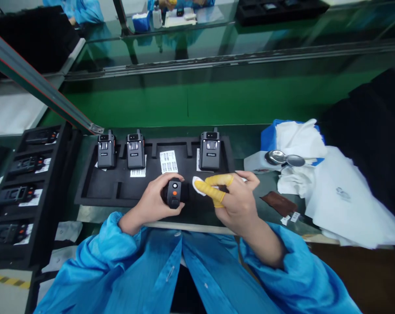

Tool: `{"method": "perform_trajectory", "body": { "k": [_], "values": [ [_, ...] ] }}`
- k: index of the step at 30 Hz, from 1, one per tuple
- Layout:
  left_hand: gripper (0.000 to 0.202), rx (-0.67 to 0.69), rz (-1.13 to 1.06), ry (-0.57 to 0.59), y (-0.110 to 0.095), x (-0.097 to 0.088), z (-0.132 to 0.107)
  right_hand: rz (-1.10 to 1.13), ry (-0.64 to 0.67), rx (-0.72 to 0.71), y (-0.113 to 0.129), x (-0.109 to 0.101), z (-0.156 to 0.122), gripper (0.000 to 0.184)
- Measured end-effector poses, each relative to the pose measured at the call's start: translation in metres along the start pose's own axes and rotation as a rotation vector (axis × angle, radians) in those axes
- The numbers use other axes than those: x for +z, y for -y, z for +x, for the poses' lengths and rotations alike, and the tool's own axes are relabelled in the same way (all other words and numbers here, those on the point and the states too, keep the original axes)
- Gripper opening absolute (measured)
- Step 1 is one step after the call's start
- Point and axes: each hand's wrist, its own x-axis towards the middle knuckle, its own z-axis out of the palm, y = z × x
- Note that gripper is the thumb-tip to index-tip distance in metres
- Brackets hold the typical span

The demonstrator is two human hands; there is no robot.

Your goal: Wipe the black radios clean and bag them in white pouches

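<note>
While my left fingers (165, 178) grip the black device (174, 199), my right fingers (211, 192), pinching white cloth (198, 179), should wipe lightly.

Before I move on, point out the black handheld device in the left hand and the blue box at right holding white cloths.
Black handheld device (174, 195): head view, middle of its button face.
Blue box (268, 138): head view, left wall.

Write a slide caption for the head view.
Left hand holds a black device, right hand a white cloth in yellow-covered fingers, near a tray holding three Riton devices.
</note>
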Motion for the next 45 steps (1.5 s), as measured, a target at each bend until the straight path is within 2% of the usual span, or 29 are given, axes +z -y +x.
{"method": "perform_trajectory", "body": {
  "k": [3, 5, 7, 10, 14, 17, 22, 24, 26, 28, 31, 34, 37, 41, 45],
  "values": [
    [0.042, -0.020, 0.044, -0.001, -0.004, -0.002, 0.003, -0.061, -0.045, 0.069, -0.014, 0.004, -0.018, 0.034],
    [0.048, -0.083, 0.094, -0.035, -0.007, -0.006, 0.011, -0.114, -0.078, 0.110, -0.023, 0.008, -0.030, 0.029],
    [0.064, -0.177, 0.168, -0.094, -0.011, -0.012, 0.028, -0.150, -0.099, 0.145, -0.029, 0.014, -0.041, 0.029],
    [0.081, -0.258, 0.375, -0.148, -0.014, -0.020, 0.066, -0.171, -0.102, 0.188, -0.034, 0.021, -0.052, 0.034],
    [0.066, -0.429, 0.726, -0.104, -0.011, -0.019, 0.116, -0.180, -0.090, 0.200, -0.035, 0.026, -0.059, 0.031],
    [0.057, -0.535, 0.830, -0.096, -0.005, -0.013, 0.136, -0.178, -0.094, 0.205, -0.033, 0.026, -0.060, 0.032],
    [0.054, -0.529, 0.935, -0.086, -0.013, -0.007, 0.136, -0.139, -0.117, 0.227, -0.030, 0.026, -0.059, 0.047],
    [0.050, -0.420, 1.000, -0.115, -0.024, -0.001, 0.132, -0.133, -0.125, 0.230, -0.030, 0.026, -0.058, 0.048],
    [0.051, -0.250, 1.023, -0.119, -0.034, 0.013, 0.129, -0.127, -0.131, 0.229, -0.030, 0.026, -0.059, 0.046],
    [0.061, -0.144, 0.950, -0.042, -0.042, 0.034, 0.128, -0.120, -0.136, 0.217, -0.031, 0.026, -0.060, 0.043],
    [0.083, -0.243, 0.767, 0.094, -0.042, 0.068, 0.133, -0.116, -0.139, 0.199, -0.034, 0.027, -0.062, 0.040],
    [0.091, -0.325, 0.611, 0.069, -0.034, 0.085, 0.140, -0.117, -0.150, 0.215, -0.035, 0.029, -0.064, 0.039],
    [0.092, -0.312, 0.499, 0.052, -0.028, 0.080, 0.140, -0.113, -0.174, 0.246, -0.034, 0.031, -0.066, 0.040],
    [0.097, -0.301, 0.339, 0.048, -0.022, 0.061, 0.128, -0.057, -0.250, 0.287, -0.035, 0.022, -0.065, 0.031],
    [0.101, -0.234, -0.082, 0.082, -0.017, 0.048, 0.099, 0.042, -0.320, 0.335, -0.043, 0.003, -0.053, 0.027]
  ]
}}
